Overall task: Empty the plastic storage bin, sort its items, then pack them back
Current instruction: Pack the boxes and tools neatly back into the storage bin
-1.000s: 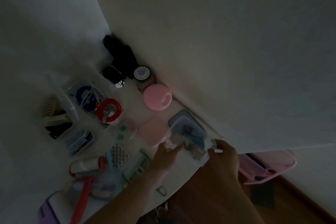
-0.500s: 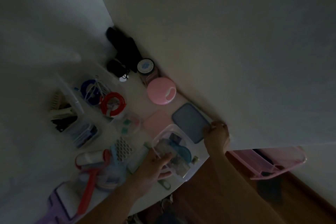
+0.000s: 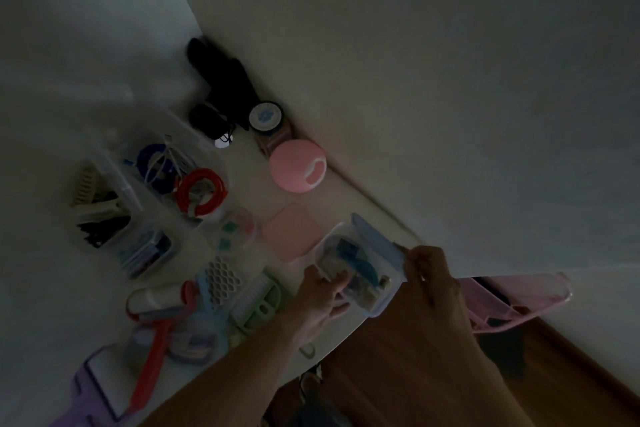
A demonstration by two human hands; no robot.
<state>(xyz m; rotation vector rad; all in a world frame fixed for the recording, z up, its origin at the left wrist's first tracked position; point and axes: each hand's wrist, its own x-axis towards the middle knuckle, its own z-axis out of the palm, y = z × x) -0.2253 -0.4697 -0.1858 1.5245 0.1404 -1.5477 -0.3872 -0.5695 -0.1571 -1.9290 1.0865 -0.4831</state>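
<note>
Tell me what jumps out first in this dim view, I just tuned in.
Near the table's front edge, both hands work one small clear box full of bits: the left hand holds its near side while the right hand grips the bluish lid, tilted up beside it. Next, the bright colours: a round pink case by the wall and a red ring in the clear tray to the left.

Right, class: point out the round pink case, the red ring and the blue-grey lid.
round pink case (image 3: pixel 297 166): head view, middle of its top face.
red ring (image 3: pixel 188 184): head view, left side of the hoop.
blue-grey lid (image 3: pixel 377 242): head view, middle of the raised flat panel.
</note>
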